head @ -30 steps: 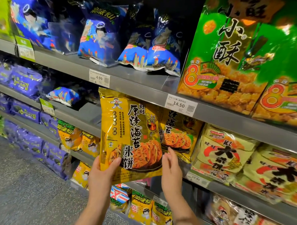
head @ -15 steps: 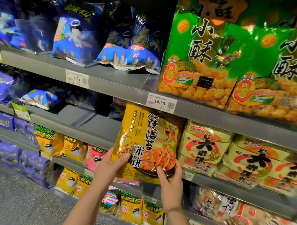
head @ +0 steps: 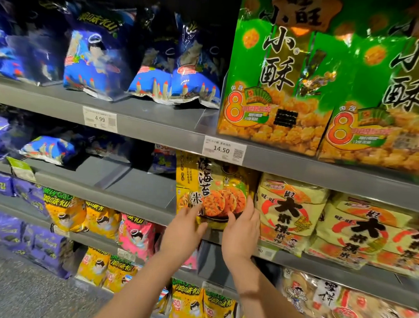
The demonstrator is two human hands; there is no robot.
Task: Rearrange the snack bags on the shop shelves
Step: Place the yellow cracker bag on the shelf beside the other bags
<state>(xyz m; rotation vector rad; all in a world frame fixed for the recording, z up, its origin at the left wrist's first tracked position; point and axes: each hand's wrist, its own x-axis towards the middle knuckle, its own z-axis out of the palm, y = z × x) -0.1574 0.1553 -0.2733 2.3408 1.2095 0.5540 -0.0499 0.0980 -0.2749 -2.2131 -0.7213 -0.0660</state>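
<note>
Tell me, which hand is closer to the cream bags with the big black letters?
The right hand. It holds the yellow seaweed cracker bag's lower right corner, almost against the cream bags. The left hand holds that bag's lower left corner, farther from them.

Light falls from above and in front, bright on the glossy green plastic snack bags (head: pixel 291 78) at upper right, whose film throws white glare. The recess behind the dark blue foil bags (head: pixel 97 55) on the top grey metal shelf (head: pixel 145 122) sinks to near black. Motion blur softens the print everywhere, worst at the right edge. Wide-angle bending tilts the shelf lines
</note>
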